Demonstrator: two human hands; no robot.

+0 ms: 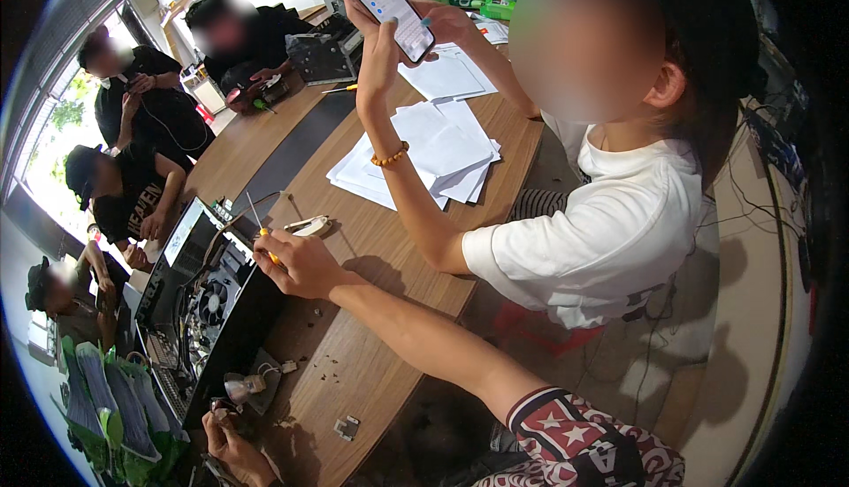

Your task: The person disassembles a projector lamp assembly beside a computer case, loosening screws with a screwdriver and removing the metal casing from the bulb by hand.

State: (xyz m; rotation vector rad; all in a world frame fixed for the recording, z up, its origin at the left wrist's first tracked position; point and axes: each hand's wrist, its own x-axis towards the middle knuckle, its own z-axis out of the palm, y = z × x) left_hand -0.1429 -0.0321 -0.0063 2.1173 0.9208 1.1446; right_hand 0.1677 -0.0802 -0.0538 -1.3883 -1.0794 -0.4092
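My right hand [302,263] is closed around the yellow handle of a screwdriver [268,247], its thin metal shaft pointing up and away. It is held above the near edge of an opened black computer case [256,314], with a round fan [212,302], cables and metal parts inside. At the lower edge my left hand [232,443] has its fingers bent together near the case's front corner; what they pinch, if anything, is too small to make out. Just above that hand is a clear plastic container [241,387]. A white folding tool [308,225] lies past my right hand.
Small screws [327,366] and metal pieces [347,427] lie on the wooden table [371,310]. Loose papers [433,151] are spread farther back. At right a person in a white shirt [592,222] holds a phone [386,9]. Several people work along the far side. Leafy plant [110,407] at left.
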